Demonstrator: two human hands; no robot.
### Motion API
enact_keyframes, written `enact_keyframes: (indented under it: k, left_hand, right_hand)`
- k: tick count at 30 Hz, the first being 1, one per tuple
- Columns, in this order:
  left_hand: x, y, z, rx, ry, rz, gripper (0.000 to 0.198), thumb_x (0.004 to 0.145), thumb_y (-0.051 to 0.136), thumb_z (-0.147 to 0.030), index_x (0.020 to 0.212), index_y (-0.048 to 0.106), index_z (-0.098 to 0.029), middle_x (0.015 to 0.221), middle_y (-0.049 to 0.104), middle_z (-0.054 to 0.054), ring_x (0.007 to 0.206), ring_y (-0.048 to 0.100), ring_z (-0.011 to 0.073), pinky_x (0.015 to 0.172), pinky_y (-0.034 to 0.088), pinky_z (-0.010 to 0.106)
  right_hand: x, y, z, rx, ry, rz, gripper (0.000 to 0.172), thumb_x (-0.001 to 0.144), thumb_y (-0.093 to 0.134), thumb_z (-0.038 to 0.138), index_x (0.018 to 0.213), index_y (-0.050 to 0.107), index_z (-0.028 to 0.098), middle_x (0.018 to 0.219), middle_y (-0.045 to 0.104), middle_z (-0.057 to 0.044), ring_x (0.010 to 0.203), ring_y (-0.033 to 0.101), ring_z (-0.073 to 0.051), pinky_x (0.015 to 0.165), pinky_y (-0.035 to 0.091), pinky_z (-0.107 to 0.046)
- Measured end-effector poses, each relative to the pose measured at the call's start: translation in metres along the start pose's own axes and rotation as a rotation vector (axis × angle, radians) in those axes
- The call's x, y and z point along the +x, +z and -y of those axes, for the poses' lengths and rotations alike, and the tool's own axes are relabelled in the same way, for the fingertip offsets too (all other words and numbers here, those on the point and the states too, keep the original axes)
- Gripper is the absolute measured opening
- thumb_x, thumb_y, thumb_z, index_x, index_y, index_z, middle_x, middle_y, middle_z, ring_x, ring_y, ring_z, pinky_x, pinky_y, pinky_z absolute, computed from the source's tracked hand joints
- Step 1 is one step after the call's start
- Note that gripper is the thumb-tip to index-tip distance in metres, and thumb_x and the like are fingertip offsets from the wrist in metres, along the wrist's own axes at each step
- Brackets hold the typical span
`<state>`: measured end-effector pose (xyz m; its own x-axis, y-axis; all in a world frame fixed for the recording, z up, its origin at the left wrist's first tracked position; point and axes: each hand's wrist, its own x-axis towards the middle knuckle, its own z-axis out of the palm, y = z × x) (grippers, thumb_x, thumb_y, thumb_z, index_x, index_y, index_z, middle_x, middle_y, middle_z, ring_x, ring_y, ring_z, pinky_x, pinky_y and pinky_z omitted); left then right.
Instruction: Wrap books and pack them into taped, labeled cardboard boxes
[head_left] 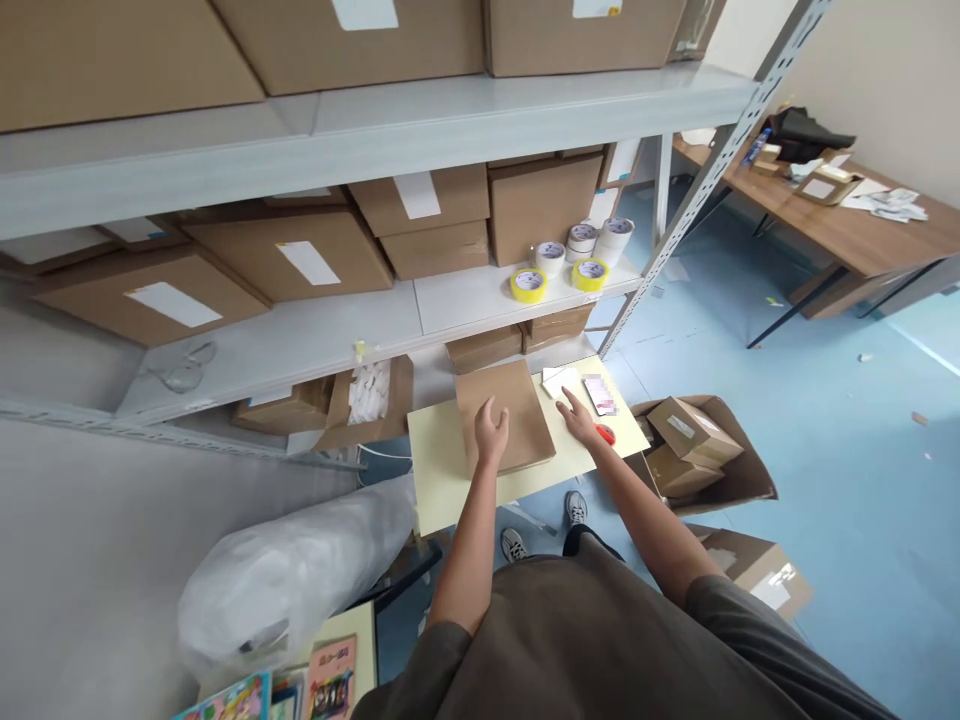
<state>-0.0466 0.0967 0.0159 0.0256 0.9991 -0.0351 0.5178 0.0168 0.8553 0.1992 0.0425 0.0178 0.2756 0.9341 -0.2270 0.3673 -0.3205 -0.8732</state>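
On a small pale yellow table (442, 500) lies a flat brown cardboard box (517, 410). Over its near left part is my left hand (491, 432), thumb and fingers apart, holding nothing; whether it touches the box I cannot tell. To the right of the box, my right hand (577, 415) has its fingers spread by some white paper slips (559, 382). Close to the right hand are a phone-like item with a blurred face (600, 395) and a small red object (605, 434), partly hidden by the wrist.
A grey metal shelf (352, 340) with cartons stands in front, holding clear tape (529, 285) and white tape rolls (550, 258). An open carton (757, 480) of boxes sits at right. A big plastic-wrapped roll (300, 570) and books (332, 675) are left. Behind right is a wooden desk (847, 235).
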Motion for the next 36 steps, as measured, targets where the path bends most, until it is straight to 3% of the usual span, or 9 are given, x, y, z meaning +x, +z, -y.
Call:
enact_keyframes:
  k: [5,10,14,19,25,30,36]
  left_hand:
    - [0.039,0.064,-0.036,-0.049,0.0,0.097,0.055,0.102,0.058,-0.038,0.154,0.056,-0.02,0.159,0.057,0.015,0.15,0.051,0.0288,0.126,0.038,0.041]
    - [0.08,0.145,-0.045,-0.095,-0.125,0.228,0.052,0.096,0.068,-0.032,0.146,0.063,-0.018,0.144,0.07,0.016,0.132,0.067,0.0279,0.112,0.05,0.037]
    - [0.117,0.206,-0.041,0.009,-0.284,0.291,0.037,0.091,0.073,-0.03,0.126,0.074,-0.016,0.115,0.081,0.014,0.111,0.075,0.0277,0.096,0.055,0.033]
    - [0.144,0.26,-0.025,0.196,-0.532,0.165,0.024,0.084,0.072,-0.014,0.108,0.077,-0.012,0.113,0.08,0.02,0.111,0.075,0.0313,0.086,0.053,0.031]
    - [0.143,0.282,-0.005,0.204,-0.611,0.102,0.028,0.09,0.07,-0.02,0.116,0.074,-0.013,0.119,0.079,0.02,0.114,0.075,0.0294,0.091,0.053,0.032]
    - [0.14,0.283,-0.005,0.211,-0.659,-0.042,0.03,0.089,0.074,-0.027,0.116,0.073,-0.015,0.115,0.08,0.018,0.107,0.075,0.0286,0.086,0.052,0.033]
    - [0.137,0.276,-0.016,0.27,-0.593,-0.019,0.018,0.093,0.065,-0.022,0.103,0.08,-0.017,0.106,0.082,0.015,0.1,0.075,0.0278,0.081,0.05,0.032]
  right_hand:
    - [0.049,-0.039,-0.016,-0.048,-0.032,-0.023,0.068,0.103,0.047,0.053,0.164,0.046,0.023,0.171,0.044,-0.009,0.159,0.04,-0.026,0.129,0.034,-0.043]
    - [0.109,-0.065,-0.057,-0.174,0.026,-0.003,0.06,0.104,0.05,0.04,0.161,0.05,0.021,0.17,0.047,-0.01,0.157,0.043,-0.027,0.13,0.034,-0.043]
    - [0.154,-0.063,-0.092,-0.351,0.098,0.138,0.06,0.103,0.051,0.03,0.161,0.05,0.015,0.172,0.041,-0.014,0.157,0.044,-0.029,0.129,0.035,-0.041]
    - [0.186,-0.04,-0.13,-0.526,0.126,0.348,0.07,0.101,0.05,0.023,0.167,0.038,0.005,0.178,0.027,-0.017,0.166,0.021,-0.031,0.13,0.033,-0.042]
    - [0.194,-0.023,-0.158,-0.669,0.089,0.455,0.071,0.102,0.045,0.022,0.17,0.03,0.005,0.18,0.017,-0.016,0.168,0.014,-0.032,0.132,0.026,-0.045]
    - [0.191,-0.026,-0.162,-0.697,0.069,0.465,0.069,0.103,0.043,0.02,0.17,0.031,0.009,0.181,0.016,-0.013,0.168,0.012,-0.031,0.127,0.035,-0.045]
    - [0.186,-0.03,-0.156,-0.597,0.061,0.457,0.069,0.099,0.046,0.018,0.167,0.039,0.009,0.177,0.029,-0.014,0.167,0.018,-0.034,0.127,0.038,-0.049]
